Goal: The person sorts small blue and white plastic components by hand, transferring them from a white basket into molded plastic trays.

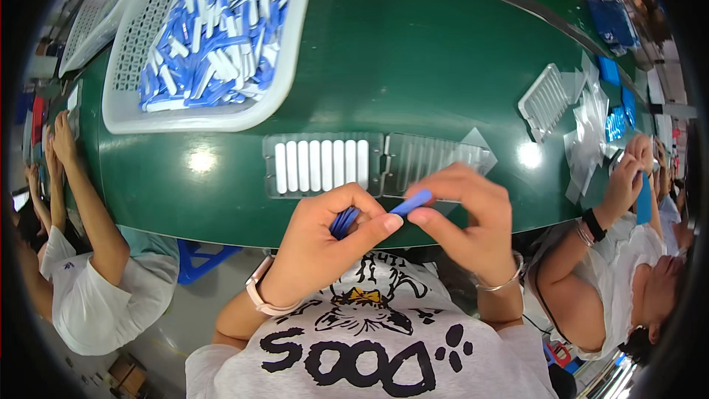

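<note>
My left hand (314, 233) is closed round several slim blue strips (343, 223) near the table's front edge. Another slim blue stick (413, 202) spans the space between my hands. Its lower end is at my left thumb, and the thumb and fingers of my right hand (476, 210) pinch its upper end. Just beyond my hands lies an unfolded clear plastic case (270, 170). White sticks (323, 166) stand side by side in its left half. The ribbed right half (421, 155) shows no sticks, and my right hand partly covers it.
A white basket (199, 124) heaped with blue and white sticks (221, 37) stands at the far left of the green table (413, 52). A clear ribbed tray (545, 102) and plastic film (587, 140) lie on the right. Co-workers (103, 288) (602, 273) sit on both sides.
</note>
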Demonstrator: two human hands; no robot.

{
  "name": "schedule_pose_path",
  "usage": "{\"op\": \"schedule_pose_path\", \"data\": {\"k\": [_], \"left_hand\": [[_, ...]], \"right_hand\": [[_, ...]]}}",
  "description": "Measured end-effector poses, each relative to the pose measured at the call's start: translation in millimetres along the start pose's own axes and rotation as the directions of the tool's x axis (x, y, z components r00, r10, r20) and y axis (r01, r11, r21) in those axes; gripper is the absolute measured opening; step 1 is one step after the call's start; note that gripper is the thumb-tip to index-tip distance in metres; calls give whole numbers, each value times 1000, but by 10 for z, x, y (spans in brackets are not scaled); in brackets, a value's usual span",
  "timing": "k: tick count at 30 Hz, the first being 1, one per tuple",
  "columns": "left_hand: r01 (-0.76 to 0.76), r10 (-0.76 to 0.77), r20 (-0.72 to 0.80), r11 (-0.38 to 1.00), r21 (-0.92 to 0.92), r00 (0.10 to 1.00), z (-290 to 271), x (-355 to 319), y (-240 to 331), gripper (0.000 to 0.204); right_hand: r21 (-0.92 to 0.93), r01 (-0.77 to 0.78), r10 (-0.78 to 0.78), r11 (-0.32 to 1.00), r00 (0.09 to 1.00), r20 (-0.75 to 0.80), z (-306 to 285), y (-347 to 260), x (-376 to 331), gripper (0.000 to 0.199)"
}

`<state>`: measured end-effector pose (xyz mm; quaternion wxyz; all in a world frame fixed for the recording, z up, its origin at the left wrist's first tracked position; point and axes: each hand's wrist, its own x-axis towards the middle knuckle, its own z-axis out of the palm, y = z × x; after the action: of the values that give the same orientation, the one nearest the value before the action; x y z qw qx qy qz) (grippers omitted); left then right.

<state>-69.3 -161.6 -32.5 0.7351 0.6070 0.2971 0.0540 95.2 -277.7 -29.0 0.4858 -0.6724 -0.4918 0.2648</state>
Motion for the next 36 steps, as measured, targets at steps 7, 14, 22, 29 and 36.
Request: {"op": "schedule_pose_path", "data": {"k": [7, 14, 22, 29, 36], "left_hand": [[373, -315, 255, 407, -834, 914, 183, 192, 23, 22], [384, -275, 269, 677, -627, 923, 262, 209, 116, 42], [301, -226, 218, 852, -428, 950, 274, 196, 52, 29], [194, -104, 294, 936, -295, 950, 291, 175, 7, 17], [349, -119, 539, 870, -348, 834, 212, 244, 64, 19]], "right_hand": [[-497, 19, -268, 868, 860, -434, -395, 329, -271, 20], [-688, 138, -302, 712, 945, -123, -417, 501, -508, 19], [-792, 41, -91, 609, 996, -19, -399, 269, -460, 36], [-305, 78, -142, 949, 971, -192, -356, 230, -383, 24], [350, 92, -137, 932, 985, 106, -350, 257, -212, 22]]}}
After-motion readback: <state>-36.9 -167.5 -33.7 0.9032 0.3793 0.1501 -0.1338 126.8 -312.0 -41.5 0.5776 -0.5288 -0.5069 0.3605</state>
